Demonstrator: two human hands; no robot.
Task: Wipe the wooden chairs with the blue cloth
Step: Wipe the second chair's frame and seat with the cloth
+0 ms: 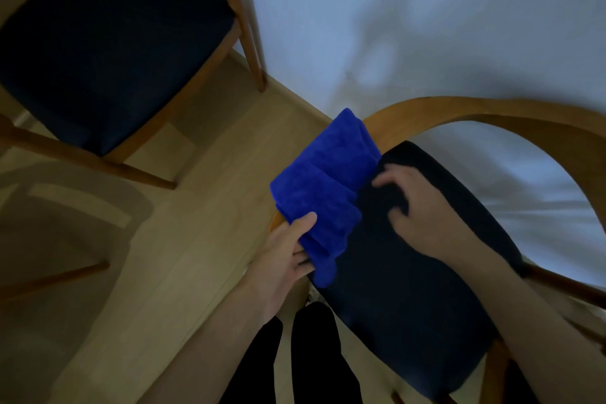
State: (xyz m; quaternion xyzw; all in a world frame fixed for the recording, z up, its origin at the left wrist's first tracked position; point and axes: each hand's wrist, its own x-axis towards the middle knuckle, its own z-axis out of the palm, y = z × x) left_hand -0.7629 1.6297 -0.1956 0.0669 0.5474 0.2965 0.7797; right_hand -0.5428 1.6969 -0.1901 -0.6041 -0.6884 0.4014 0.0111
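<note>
1. Cloth [323, 187], bunched and blue, is pinched at its lower end by the left hand [288, 259] over the near chair's [459, 108] left edge.
2. Right hand [423, 207], loosely spread, apparently holds nothing above the dark seat [410, 305].
3. Wooden rails are best wiped with the cloth flattened and pressed along the grain.

Plush blue cloth [323, 187]; smooth wooden chair frame [459, 110], matt dark seat [410, 289].

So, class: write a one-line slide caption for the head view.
Left hand grips the blue cloth at the near chair; right hand rests on its seat.
</note>
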